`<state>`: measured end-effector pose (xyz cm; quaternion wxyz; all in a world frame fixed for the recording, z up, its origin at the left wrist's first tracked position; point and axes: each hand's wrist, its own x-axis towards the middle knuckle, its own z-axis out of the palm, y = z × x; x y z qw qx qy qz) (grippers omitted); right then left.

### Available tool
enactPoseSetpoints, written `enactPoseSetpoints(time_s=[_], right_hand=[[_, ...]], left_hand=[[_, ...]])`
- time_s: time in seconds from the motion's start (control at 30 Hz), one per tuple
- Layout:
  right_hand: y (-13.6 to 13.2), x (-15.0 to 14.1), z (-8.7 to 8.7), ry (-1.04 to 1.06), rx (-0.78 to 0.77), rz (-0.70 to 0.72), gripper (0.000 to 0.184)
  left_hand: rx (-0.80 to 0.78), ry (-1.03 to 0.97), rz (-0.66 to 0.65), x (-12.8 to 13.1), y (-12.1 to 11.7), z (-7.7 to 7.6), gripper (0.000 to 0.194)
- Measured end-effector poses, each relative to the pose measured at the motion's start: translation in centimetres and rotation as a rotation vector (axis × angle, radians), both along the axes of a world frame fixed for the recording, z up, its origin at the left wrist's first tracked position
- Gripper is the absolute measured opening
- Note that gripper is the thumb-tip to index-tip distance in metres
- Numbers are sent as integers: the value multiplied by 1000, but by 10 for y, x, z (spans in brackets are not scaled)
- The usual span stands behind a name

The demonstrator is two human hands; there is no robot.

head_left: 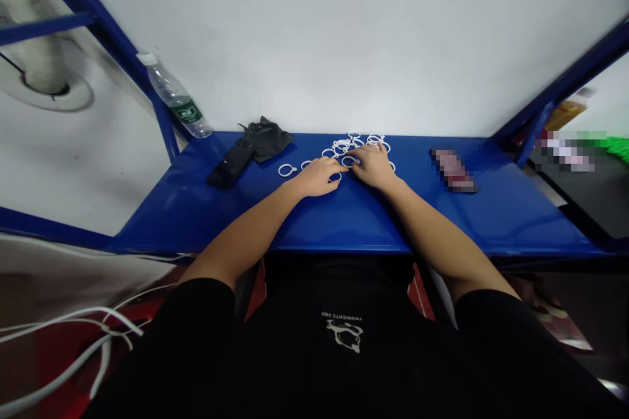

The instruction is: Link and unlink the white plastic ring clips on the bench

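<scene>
Where the two forearms meet on the blue shelf [491, 216], both hands rest palm-down at the near edge of a loose scatter of white rings [354, 143]. Left hand [318, 178]: fingers lightly curled and close together, tips touching a ring at the edge of the scatter; whether that ring is pinched or merely pressed cannot be told at this size. Right hand [373, 165]: fingers gently spread over several rings, tips on or just above them; no ring is clearly lifted. One single ring [286, 170] lies apart, to the left of the left hand. Most rings lie unordered behind and between the fingers, touching or overlapping one another; none appears stacked, linked or set aside in a group, so the handling looks to be at an early stage, with nearly the whole scatter yet to be dealt with. Farther left lie a dark phone [230, 166] and a crumpled black cloth [265, 137], touching each other, and a plastic bottle [177, 98] leans at the shelf's corner post.
</scene>
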<state>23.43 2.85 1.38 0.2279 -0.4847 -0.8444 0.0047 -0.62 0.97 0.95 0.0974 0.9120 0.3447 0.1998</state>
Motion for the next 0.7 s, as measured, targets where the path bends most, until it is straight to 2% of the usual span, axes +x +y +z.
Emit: enactPoseSetpoints(time_s=[0.13, 0.37, 0.47, 0.6, 0.7], right_hand=[[4, 4, -6, -27, 1, -86, 31], [6, 5, -9, -44, -10, -93, 21], [4, 3, -4, -23, -33, -46, 19], [-1, 0, 3, 28, -54, 57, 23], [-6, -3, 8, 66, -70, 185, 26]], left_hand=[[3, 22, 66, -4, 1, 3, 28], [-10, -27, 96, -2, 2, 2, 19], [10, -25, 100, -3, 6, 0, 18], [89, -21, 155, -5, 7, -1, 33], [142, -101, 228, -5, 5, 1, 29]])
